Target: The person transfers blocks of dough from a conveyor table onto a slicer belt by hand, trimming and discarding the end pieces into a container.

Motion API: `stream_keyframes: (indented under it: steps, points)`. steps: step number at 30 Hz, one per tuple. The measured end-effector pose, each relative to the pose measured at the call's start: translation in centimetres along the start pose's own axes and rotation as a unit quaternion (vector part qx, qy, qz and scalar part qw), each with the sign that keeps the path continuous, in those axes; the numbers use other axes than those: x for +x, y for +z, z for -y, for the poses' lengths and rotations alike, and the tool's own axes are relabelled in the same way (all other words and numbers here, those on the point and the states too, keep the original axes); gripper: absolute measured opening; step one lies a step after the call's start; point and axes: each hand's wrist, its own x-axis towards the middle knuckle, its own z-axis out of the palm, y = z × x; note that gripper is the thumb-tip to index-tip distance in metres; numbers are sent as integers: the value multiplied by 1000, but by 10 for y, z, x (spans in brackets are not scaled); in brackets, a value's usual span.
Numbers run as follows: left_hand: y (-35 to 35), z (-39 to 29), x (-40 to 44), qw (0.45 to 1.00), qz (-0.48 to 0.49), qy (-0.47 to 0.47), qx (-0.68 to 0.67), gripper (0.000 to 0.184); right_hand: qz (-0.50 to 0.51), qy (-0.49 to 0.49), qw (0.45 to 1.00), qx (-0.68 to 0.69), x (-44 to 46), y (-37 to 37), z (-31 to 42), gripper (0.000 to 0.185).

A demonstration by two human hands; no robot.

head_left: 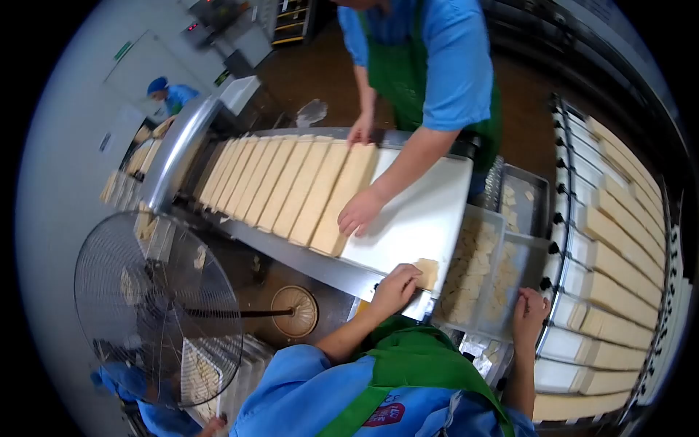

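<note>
My left hand (397, 290) reaches over the near corner of the white conveyor belt (419, 207), its fingers closed on a small pale flat piece of dough sheet (427, 273). My right hand (530, 313) is beside the right edge of a clear plastic bin (524, 266), close to the rack. Its fingers are curled, and what they hold, if anything, is hidden. Ahead of my left hand, several long pale dough strips (291, 182) lie side by side across the belt. A co-worker's two hands (362, 209) touch the nearest strip.
Another clear bin (466, 273) holds broken pale pieces. At right, a long rack (575, 291) carries several strips. A wire-caged fan (156, 309) stands at left. The co-worker in a green apron (397, 80) stands across the belt. Further people work at the far left and lower left.
</note>
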Motion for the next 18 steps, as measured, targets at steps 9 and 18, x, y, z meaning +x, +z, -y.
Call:
stream_keyframes:
  steps: [9,18]
  points:
    - [-127,114,-21,919,-321,-224,37,36,124,-168,974,88,18,73,130,13]
    - [-180,188,-5,894,-233,-345,166,80,149,-224,950,162,48,137,241,12]
